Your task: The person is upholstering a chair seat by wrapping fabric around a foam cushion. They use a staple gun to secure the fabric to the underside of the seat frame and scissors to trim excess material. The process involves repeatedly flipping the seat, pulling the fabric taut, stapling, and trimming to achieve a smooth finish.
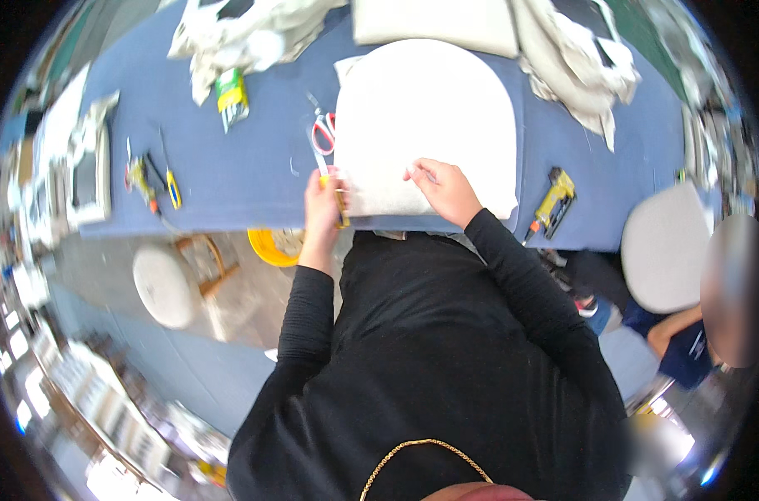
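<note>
At the table's near edge, my left hand (319,209) is closed around a yellow-handled tool (343,210). A pale, flat strip of it points away from me; its exact kind is blurred. Beside it lies a white seat pad (430,108), rounded at its far end. My right hand (448,190) is over the near part of this pad, fingers curled and pinched together; whatever is between the fingertips is too small to make out. Scissors (323,134) with red-and-white handles lie against the pad's left side, just beyond my left hand.
On the blue-covered table (254,175) lie a yellow staple gun (553,203) at right, another yellow tool (141,179) and a screwdriver (173,188) at left. A green-yellow packet (232,98) and beige fabric (563,67) lie farther back. A yellow bucket (267,246) stands below; a person sits at right.
</note>
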### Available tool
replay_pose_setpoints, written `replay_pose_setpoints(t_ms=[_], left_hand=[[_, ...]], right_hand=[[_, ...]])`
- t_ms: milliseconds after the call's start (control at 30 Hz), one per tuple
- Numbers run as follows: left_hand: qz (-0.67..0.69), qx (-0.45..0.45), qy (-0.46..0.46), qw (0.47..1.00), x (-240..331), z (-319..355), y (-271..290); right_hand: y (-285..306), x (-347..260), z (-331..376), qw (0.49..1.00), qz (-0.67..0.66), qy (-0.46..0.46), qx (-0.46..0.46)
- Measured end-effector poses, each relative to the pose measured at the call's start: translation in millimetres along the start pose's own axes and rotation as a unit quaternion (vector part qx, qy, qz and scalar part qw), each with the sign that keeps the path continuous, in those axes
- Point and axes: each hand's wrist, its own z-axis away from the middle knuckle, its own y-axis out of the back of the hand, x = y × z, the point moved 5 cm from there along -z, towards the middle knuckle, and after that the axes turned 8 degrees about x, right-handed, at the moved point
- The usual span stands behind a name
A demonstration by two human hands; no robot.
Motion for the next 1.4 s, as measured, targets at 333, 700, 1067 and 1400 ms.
replay_pose_setpoints(t_ms=[333,700,1067,1400], left_hand=[[-0.361,-0.255,-0.435,0.784,85.9,43.6,-57.1],[-0.504,-0.012,-0.293,0.813,49.0,-146.0,82.7],[-0.328,-0.011,-0.049,0.943,-23.7,-76.3,-64.1],[-0.337,-0.001,-0.142,0.931,-25.5,-76.5,-70.0]], right_hand=[[-81.0,5.1,4.9,0.691,-0.667,-0.267,-0.082],[41.7,150.3,118.9,0.775,-0.515,-0.203,0.305],[116.0,249.3,70.3,0.755,-0.495,-0.3,0.309],[119.2,322.9,27.2,0.679,-0.635,-0.329,0.168]])
